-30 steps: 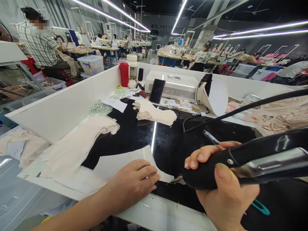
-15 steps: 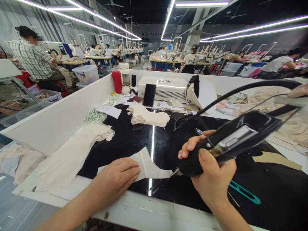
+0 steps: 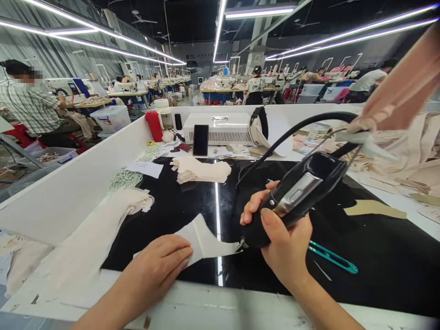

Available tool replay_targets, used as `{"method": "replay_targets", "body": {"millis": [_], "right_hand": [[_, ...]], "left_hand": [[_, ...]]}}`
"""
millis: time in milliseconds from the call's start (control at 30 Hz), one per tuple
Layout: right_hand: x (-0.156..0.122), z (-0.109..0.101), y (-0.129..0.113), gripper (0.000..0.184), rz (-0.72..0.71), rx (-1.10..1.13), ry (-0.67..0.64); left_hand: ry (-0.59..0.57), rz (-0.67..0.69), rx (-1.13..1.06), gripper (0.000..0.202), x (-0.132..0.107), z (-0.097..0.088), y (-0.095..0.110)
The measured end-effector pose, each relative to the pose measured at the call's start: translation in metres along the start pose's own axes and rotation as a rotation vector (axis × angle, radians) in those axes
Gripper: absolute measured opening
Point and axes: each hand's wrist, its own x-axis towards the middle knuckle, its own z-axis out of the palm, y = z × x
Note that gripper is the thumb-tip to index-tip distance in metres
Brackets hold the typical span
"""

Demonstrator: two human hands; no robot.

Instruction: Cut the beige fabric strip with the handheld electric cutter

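Observation:
My left hand (image 3: pixel 165 261) lies flat, fingers stretched out, on a white cut fabric piece (image 3: pixel 215 245) with a cream seam strip across it. My right hand (image 3: pixel 285 233) is wrapped round the black body of corded electric scissors (image 3: pixel 292 197). Their small metal tip meets the narrow right end of the white piece; whether the blades are parted is too small to tell. The piece rests on a glossy black board (image 3: pixel 161 220). Right of my right hand lie teal thread snips (image 3: pixel 335 257) and a thin white offcut (image 3: pixel 323 271).
A stack of cream pieces (image 3: pixel 202 170) sits at the back, with a phone (image 3: pixel 200 140) behind it. Draped cream fabric (image 3: pixel 92 238) and green cord (image 3: pixel 125 180) lie left. A tan piece (image 3: pixel 374 209) is right. A black cable (image 3: pixel 299 126) arches near blurred pink cloth (image 3: pixel 402 91).
The view has turned slightly right, so most things sit further left. Pink cloth now hangs at upper right, where a hand showed before. The scissors' tip stays at the white piece's right end.

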Motion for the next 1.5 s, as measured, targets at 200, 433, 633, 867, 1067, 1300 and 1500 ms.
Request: {"method": "replay_targets", "body": {"millis": [200, 433, 633, 867, 1067, 1300, 1500], "right_hand": [[-0.002, 0.001, 0.001, 0.036, 0.01, -0.002, 0.017], [-0.002, 0.003, 0.001, 0.032, 0.015, -0.038, 0.029], [0.008, 0.002, 0.007, 0.033, -0.022, -0.077, 0.017], [0.033, 0.006, 0.018, 0.028, -0.035, -0.062, 0.029], [0.028, 0.014, 0.006, 0.038, -0.05, -0.151, -0.045], [0.031, 0.026, -0.013, 0.043, -0.142, -0.32, -0.019], [0.024, 0.037, -0.013, 0.034, -0.135, -0.349, 0.03]], "left_hand": [[-0.016, -0.026, 0.001, 0.027, -0.005, 0.001, -0.004], [-0.005, -0.02, 0.002, 0.027, -0.004, 0.001, -0.005], [-0.031, -0.013, 0.002, 0.029, 0.0, -0.001, -0.003], [-0.151, -0.112, -0.109, 0.031, 0.008, -0.008, 0.017], [-0.253, -0.075, -0.092, 0.022, 0.042, -0.013, 0.004], [-0.432, 0.183, -0.212, 0.062, 0.092, -0.004, -0.021], [-0.557, 0.188, -0.28, 0.071, 0.104, -0.001, -0.027]]}}
